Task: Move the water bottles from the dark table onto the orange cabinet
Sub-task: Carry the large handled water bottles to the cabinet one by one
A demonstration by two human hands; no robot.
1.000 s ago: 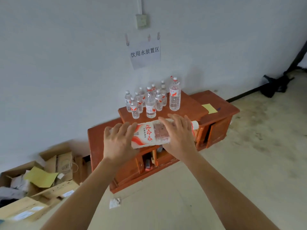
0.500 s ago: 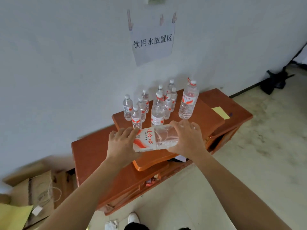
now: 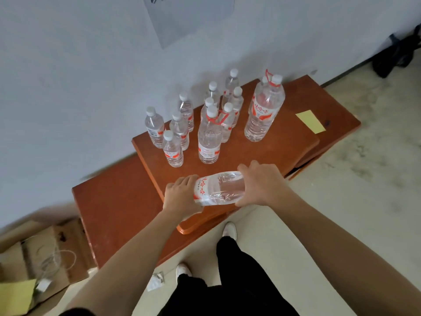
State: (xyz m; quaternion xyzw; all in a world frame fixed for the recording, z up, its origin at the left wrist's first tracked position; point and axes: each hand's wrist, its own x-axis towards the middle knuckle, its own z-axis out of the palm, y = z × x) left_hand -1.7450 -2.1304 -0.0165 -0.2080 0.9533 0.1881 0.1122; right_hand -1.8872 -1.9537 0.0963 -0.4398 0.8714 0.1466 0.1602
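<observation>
- Water bottle (image 3: 218,189), large and clear with a red-and-white label, lies on its side between both hands, over the front part of the orange cabinet (image 3: 273,151). Whether it touches the wood cannot be told.
- Left hand (image 3: 181,197) grips the labelled end, with its fingers curled over the top of the bottle.
- Right hand (image 3: 262,183) wraps the other end, fingers curled round it. The cap is hidden under the palm.
- Standing bottles (image 3: 209,137) crowd the back of the cabinet's raised top, all upright with white caps. Two are large and the rest are small.
- Yellow note (image 3: 311,122) lies flat on the lower right section of the cabinet, well apart from the bottles.
- Paper sheet (image 3: 189,17) hangs on the wall (image 3: 79,76) above the cabinet.
- Cardboard boxes (image 3: 45,258) sit on the floor (image 3: 353,213) beside the cabinet's left end.
- White shoes (image 3: 229,230) stand near the cabinet's front edge.
</observation>
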